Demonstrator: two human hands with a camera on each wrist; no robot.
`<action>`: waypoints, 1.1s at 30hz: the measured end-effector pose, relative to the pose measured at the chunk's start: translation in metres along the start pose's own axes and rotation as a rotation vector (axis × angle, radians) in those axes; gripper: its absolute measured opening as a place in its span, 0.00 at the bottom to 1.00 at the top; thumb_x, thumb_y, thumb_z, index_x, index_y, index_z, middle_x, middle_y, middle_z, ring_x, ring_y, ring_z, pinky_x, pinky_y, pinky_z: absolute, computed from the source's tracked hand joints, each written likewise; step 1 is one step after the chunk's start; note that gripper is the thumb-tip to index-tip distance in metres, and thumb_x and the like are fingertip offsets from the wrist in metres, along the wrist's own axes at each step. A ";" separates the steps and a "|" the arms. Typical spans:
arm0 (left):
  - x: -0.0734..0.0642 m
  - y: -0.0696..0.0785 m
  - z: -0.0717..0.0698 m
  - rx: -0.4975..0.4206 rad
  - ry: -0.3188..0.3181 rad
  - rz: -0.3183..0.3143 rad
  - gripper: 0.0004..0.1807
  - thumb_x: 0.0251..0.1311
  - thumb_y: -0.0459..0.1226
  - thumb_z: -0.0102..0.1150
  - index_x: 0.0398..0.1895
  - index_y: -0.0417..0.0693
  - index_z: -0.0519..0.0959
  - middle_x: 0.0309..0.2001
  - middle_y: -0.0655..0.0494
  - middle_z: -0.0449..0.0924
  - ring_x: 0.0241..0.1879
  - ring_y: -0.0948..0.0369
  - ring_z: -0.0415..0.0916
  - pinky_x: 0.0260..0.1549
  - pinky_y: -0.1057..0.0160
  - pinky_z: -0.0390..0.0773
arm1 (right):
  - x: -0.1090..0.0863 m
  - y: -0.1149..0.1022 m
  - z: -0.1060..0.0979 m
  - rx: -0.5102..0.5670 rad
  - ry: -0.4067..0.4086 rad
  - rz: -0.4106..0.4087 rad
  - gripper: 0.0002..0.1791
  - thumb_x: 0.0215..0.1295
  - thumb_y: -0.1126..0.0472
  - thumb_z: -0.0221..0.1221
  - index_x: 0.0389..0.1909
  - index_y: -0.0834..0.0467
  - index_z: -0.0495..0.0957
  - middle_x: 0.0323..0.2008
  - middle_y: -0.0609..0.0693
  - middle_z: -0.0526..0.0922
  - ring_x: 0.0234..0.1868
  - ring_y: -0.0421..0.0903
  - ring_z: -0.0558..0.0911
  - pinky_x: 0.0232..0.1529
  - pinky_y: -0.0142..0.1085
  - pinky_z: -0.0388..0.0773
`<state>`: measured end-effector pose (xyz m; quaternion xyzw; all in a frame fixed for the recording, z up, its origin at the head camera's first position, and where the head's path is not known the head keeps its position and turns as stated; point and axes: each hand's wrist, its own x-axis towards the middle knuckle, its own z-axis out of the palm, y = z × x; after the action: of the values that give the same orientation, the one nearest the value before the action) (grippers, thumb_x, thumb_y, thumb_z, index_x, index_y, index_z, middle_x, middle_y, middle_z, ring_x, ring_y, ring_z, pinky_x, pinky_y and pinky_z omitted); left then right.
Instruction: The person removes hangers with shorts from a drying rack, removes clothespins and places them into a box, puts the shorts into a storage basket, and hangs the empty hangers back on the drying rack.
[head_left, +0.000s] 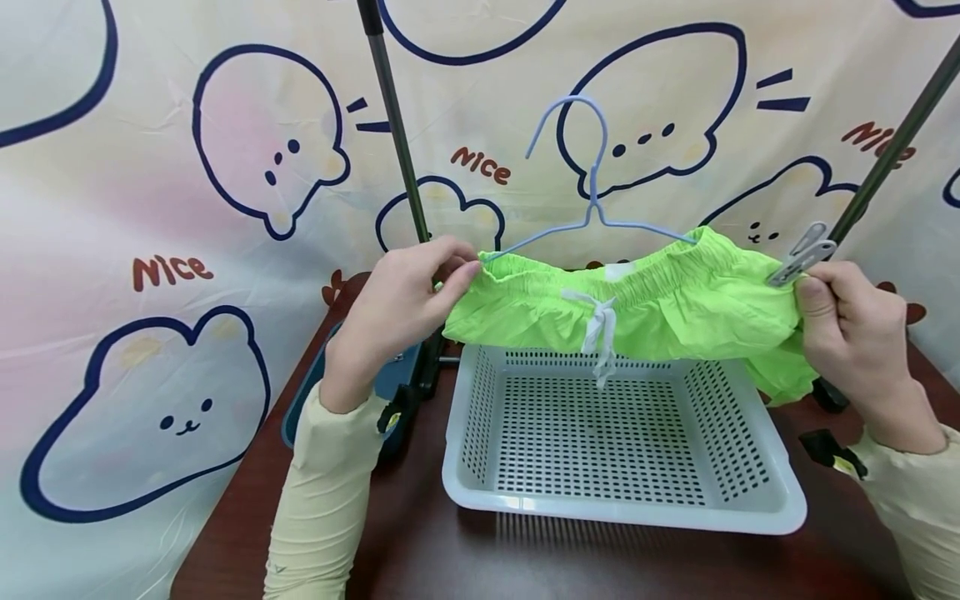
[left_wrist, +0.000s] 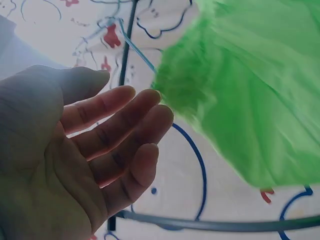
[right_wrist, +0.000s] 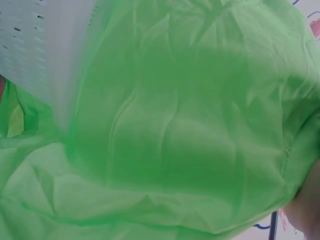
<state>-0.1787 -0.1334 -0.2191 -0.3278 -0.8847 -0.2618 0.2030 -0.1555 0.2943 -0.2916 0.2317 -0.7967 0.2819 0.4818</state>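
Right hand (head_left: 862,333) pinches green shorts (head_left: 660,308) at one end, left hand (head_left: 401,304) loosely spread by the other.

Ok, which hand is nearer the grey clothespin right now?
Right. The right hand is just below and beside the clothespin, gripping the side of the green shorts. The left hand is at the shorts' opposite end, well away from it.

Head view: forward-down, farther off. Left and right wrist views: close. Shared by all: bright-green gathered-waist fabric garment (head_left: 660,310).
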 end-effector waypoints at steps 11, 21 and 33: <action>0.014 0.030 0.003 -0.014 -0.053 0.121 0.10 0.67 0.41 0.58 0.47 0.48 0.81 0.39 0.57 0.85 0.37 0.66 0.81 0.37 0.66 0.79 | -0.001 0.001 0.002 0.001 -0.006 -0.001 0.24 0.75 0.57 0.50 0.33 0.78 0.72 0.22 0.53 0.69 0.26 0.19 0.59 0.24 0.16 0.55; 0.038 0.056 0.006 0.014 -0.077 0.247 0.09 0.69 0.41 0.56 0.47 0.49 0.79 0.38 0.60 0.85 0.33 0.68 0.78 0.33 0.71 0.75 | -0.002 0.002 0.002 0.002 -0.001 0.002 0.24 0.75 0.56 0.51 0.32 0.78 0.72 0.21 0.54 0.68 0.26 0.19 0.59 0.24 0.17 0.54; 0.061 0.089 0.013 0.025 -0.116 0.315 0.09 0.70 0.41 0.54 0.47 0.49 0.79 0.37 0.61 0.85 0.33 0.69 0.78 0.31 0.74 0.73 | 0.000 -0.003 0.003 -0.018 -0.021 0.033 0.29 0.76 0.50 0.49 0.33 0.77 0.73 0.29 0.29 0.62 0.25 0.18 0.57 0.22 0.18 0.53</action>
<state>-0.1630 -0.0393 -0.1675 -0.4744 -0.8358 -0.1964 0.1944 -0.1554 0.2904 -0.2922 0.2170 -0.8078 0.2805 0.4709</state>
